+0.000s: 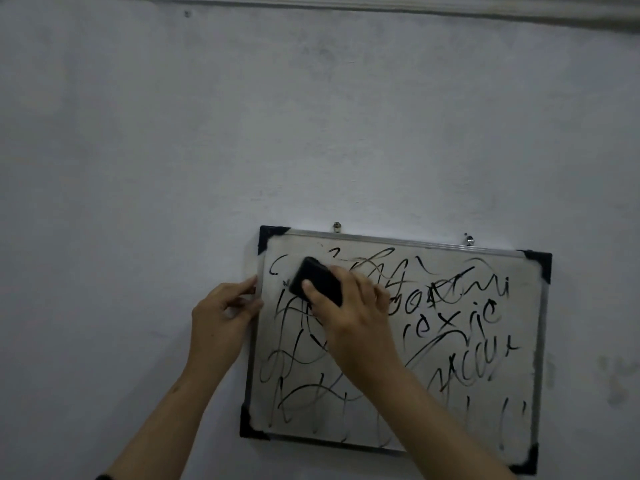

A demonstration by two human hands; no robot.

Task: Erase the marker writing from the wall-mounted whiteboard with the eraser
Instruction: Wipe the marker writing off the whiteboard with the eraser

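Note:
A small whiteboard [519,403] with a metal frame and black corner caps hangs on the wall, tilted slightly down to the right. Black marker scribbles [453,317] cover most of its surface. My right hand [356,313] presses a black eraser [313,280] flat against the board's upper left area, thumb on the eraser's back. My left hand [223,313] pinches the board's left frame edge between fingers and thumb, at about the eraser's height.
Two screws [336,226] [469,240] above the top frame hold the board up. The pale wall [311,116] around it is bare, with a ledge or moulding [450,8] along the top and dark smudges at the right.

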